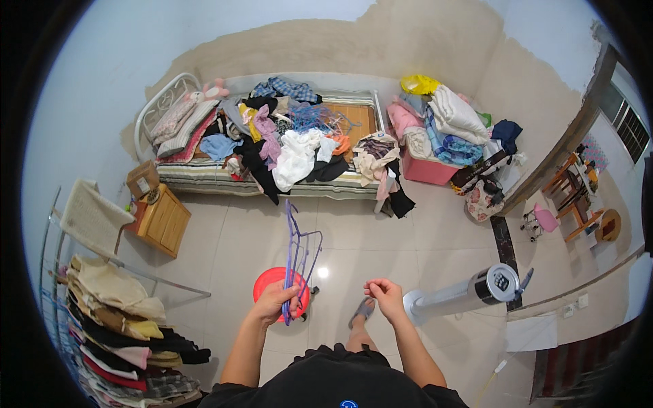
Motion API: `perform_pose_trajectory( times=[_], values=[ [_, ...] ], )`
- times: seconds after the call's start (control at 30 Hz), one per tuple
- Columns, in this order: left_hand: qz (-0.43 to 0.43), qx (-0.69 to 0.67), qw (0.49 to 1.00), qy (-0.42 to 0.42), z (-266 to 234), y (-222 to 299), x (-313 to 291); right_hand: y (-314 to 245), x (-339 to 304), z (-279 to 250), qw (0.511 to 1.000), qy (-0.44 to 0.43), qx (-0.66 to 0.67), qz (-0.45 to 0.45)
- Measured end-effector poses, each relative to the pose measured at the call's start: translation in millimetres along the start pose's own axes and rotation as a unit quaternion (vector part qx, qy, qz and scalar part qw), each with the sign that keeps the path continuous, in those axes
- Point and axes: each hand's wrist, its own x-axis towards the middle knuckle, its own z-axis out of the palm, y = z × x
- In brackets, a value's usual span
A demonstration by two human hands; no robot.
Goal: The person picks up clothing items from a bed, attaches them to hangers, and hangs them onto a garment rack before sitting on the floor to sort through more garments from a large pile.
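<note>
My left hand (277,302) is closed around a few purple and blue clothes hangers (292,253), which stick up and away from me, with no clothing on them. Below them, a red round stool (269,277) on casters is partly covered by that hand and the hangers. To the right, my right hand (386,296) is raised with its fingers curled in toward the thumb, and nothing shows in it. It hovers above my slippered foot (363,311), next to a white tower fan (454,292). Neither hand touches the stool or the fan.
A bed (340,188) along the far wall bears a heap of clothes (299,156) and a tangle of blue hangers (316,117). A pink storage bin (425,170) with bedding stands right of it. At left are a wooden nightstand (166,219) and a loaded clothes rack (170,277).
</note>
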Motion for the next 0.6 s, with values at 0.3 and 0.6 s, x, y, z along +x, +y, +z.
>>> perform_pose_trajectory(
  times=[0.3, 0.6],
  values=[
    [-0.001, -0.002, 1.0, -0.009, 44.0, 78.6, 182.1, -26.1, 184.9, -15.9, 0.99, -0.117, 0.076, 0.019],
    [0.078, 0.057, 0.992, 0.078, 53.4, 133.3, 345.8, -62.4, 351.3, -19.5, 0.974, -0.197, 0.075, 0.077]
  ],
)
